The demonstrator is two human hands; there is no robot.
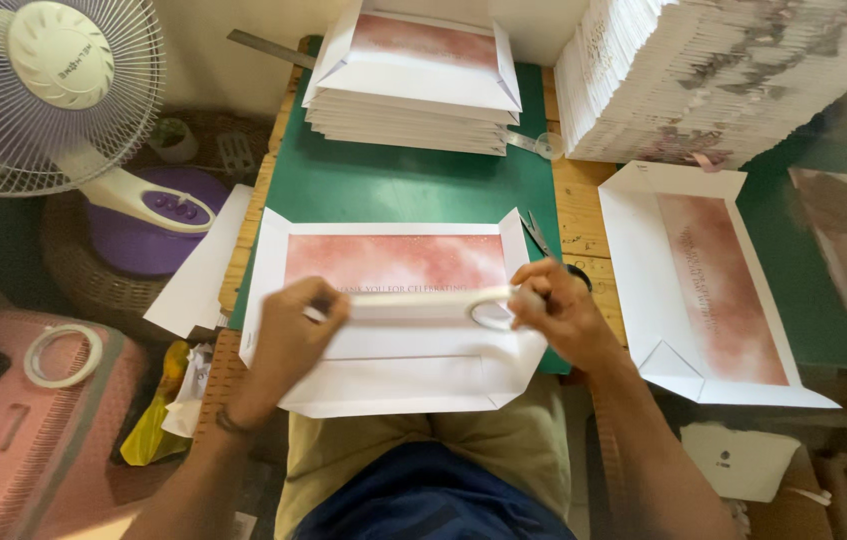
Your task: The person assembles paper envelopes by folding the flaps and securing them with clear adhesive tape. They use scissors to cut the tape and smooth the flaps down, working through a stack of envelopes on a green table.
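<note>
Tape strip (413, 305) (long axis left-right) stretched between left hand (288, 340), right hand (563, 310).

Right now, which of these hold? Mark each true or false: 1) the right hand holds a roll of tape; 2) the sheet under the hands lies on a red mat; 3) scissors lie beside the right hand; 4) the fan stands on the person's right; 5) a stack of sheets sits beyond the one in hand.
1) True: the right hand holds the tape roll, and the left hand pins the strip down.
2) False: the printed sheet lies on a green mat.
3) True: the scissors lie just beyond it.
4) False: the fan stands on the left.
5) True: the stack of sheets sits farther back on the mat.
</note>
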